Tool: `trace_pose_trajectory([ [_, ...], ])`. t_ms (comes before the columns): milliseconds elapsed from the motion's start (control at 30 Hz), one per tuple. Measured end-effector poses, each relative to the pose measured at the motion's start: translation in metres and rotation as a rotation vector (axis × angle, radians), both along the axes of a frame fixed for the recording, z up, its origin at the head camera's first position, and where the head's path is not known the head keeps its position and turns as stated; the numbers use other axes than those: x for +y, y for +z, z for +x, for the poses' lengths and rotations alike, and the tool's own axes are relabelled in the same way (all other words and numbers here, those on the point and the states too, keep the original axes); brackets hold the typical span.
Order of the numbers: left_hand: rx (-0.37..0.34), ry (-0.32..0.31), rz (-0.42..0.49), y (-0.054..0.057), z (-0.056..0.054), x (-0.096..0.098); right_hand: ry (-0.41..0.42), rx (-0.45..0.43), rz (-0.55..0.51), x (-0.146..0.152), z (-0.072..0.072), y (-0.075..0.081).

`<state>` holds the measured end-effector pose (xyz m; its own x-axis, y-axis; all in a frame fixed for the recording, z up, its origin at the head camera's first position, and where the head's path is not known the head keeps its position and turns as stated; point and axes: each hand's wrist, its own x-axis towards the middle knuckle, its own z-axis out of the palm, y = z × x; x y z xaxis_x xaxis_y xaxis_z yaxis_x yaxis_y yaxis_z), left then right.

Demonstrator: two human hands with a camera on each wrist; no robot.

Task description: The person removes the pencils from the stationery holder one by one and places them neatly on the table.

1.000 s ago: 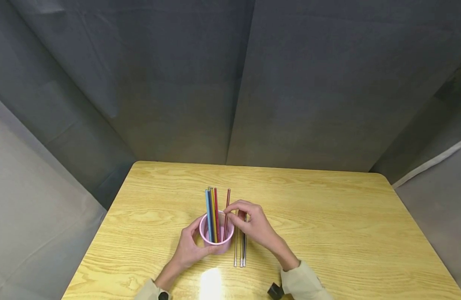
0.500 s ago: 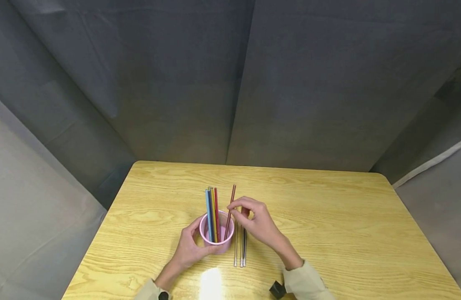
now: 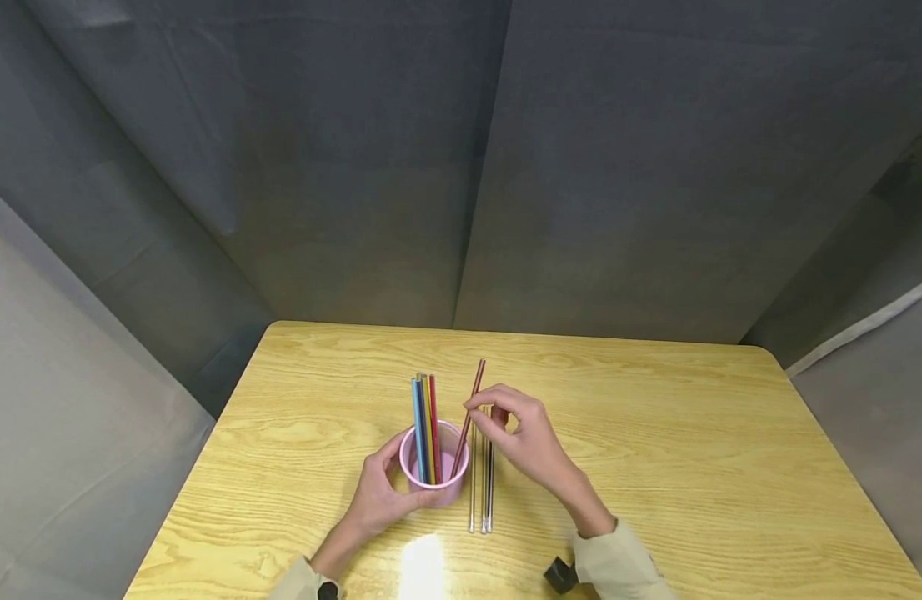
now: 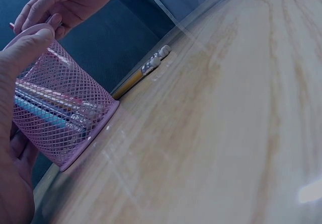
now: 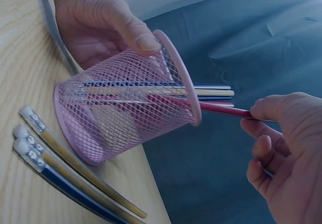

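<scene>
Carefully, a person's right hand [image 3: 527, 433] pinches a dark red pencil [image 3: 463, 438] between thumb and fingers, its lower end inside a pink mesh cup [image 3: 455, 490] and its upper part slanting out past the rim, toward the person's right. The left hand [image 3: 381, 496] curves round the side of the cup, thumb near the rim, holding it upright on a wood-grain table [image 3: 656, 433].

Inside the cup, a close bunch of pencils stands slightly tilted on the left side, among them a light blue pencil [image 3: 418, 425], a yellow pencil [image 3: 428, 425] and a bright red pencil [image 3: 434, 425]. Just to the right of the cup, three loose pencils [image 3: 483, 500], two yellow and one dark blue, lie side by side, their white erasers [image 5: 22, 146] toward the person. Beige sleeves [image 3: 618, 562] cover both forearms, and a small black object [image 3: 560, 575] shows beside the right cuff. Dark grey curtains [image 3: 618, 192] hang behind the table.
</scene>
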<state>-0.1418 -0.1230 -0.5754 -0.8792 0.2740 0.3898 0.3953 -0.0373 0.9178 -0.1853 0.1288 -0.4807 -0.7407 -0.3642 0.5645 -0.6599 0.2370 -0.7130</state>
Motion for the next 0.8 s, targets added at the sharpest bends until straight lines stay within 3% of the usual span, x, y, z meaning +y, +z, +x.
trace_pose_trajectory([
  [267,0.001,0.014,-0.01,-0.002,-0.001,-0.001,-0.063,0.021,-0.042,0.009,-0.002,0.009],
  [800,0.009,0.026,-0.019,-0.002,-0.001,0.0,-0.103,0.054,-0.13,0.029,-0.005,0.024],
])
